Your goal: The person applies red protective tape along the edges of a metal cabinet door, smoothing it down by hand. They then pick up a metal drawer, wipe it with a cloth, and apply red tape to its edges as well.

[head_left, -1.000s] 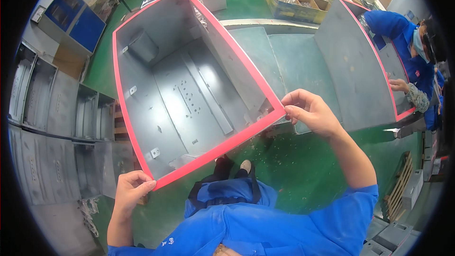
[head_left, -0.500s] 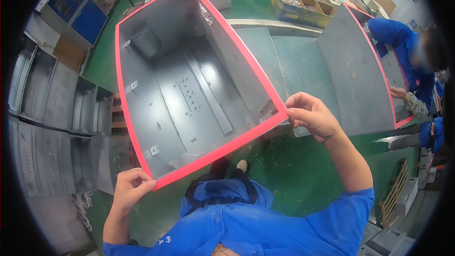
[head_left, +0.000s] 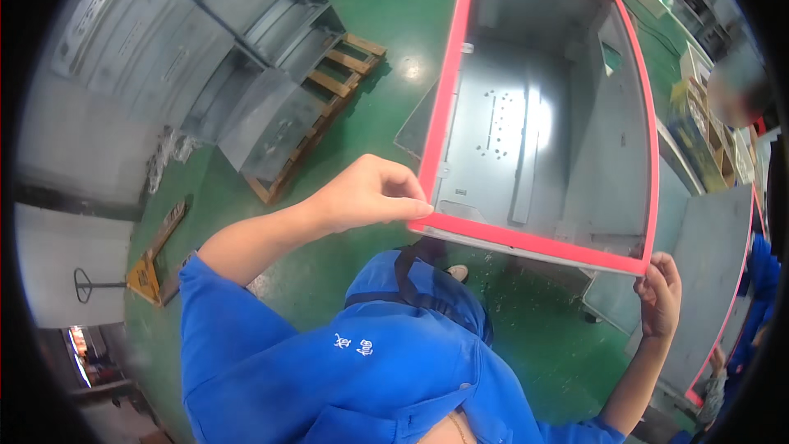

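Observation:
A grey sheet-metal cabinet box, its open side facing up, has a pinkish-red strip (head_left: 526, 240) running round its rim. Inside show a raised lengthwise rail (head_left: 526, 164), a cluster of small holes and small tabs along the left wall. My left hand (head_left: 370, 193) is closed at the near left corner, thumb on top of the red strip and fingers curled beside it. At the near right corner, my right hand (head_left: 660, 292) pinches the rim with bent fingers. The underside of the box and what bears it are mostly hidden.
Grey metal cabinets (head_left: 214, 57) stand at the left on a wooden pallet (head_left: 329, 107). Beyond them is a yellow pallet jack (head_left: 144, 279). On the right stand another red-rimmed box (head_left: 711, 279), a co-worker's blue sleeve (head_left: 760, 296) and parts bins (head_left: 699, 127).
The view has swung left, so the box sits farther right in the picture. Both hands stay at its two near corners, and more of the left-hand cabinets and pallet shows.

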`<state>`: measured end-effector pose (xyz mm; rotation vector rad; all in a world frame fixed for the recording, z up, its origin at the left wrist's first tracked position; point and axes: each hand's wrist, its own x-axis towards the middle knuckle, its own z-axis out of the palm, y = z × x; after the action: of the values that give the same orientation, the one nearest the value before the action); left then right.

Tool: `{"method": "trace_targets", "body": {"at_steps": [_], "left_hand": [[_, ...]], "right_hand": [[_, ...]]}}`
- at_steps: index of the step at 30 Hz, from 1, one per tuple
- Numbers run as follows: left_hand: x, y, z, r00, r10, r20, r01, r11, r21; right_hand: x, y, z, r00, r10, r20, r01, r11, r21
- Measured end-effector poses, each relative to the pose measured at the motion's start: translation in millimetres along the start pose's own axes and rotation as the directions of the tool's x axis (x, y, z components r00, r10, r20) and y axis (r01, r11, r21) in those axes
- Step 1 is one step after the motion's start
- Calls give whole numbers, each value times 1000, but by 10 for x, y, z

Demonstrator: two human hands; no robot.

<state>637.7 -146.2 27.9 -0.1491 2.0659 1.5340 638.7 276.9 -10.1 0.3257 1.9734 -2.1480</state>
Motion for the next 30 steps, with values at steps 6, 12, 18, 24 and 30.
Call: {"method": "trace_targets", "body": {"at_steps": [6, 12, 18, 24, 30], "left_hand": [[-2, -110, -8, 987, 157, 45, -155, 987, -48], [25, -200, -5, 972, 229, 50, -225, 971, -86], [29, -242, -1, 949, 312, 41, -312, 950, 1], [30, -238, -33, 936, 345, 65, -347, 937, 29], [48, -251, -19, 938, 339, 72, -339, 941, -14]], "right_hand": [[39, -20, -85, 999, 24, 33, -24, 1000, 2], [38, 3, -81, 1000, 16, -8, -16, 1000, -1], [45, 28, -96, 1000, 19, -16, -19, 1000, 4], [42, 24, -86, 1000, 19, -7, -19, 1000, 1], [-16, -28, 40, 986, -165, 10, 163, 963, -212]]}}
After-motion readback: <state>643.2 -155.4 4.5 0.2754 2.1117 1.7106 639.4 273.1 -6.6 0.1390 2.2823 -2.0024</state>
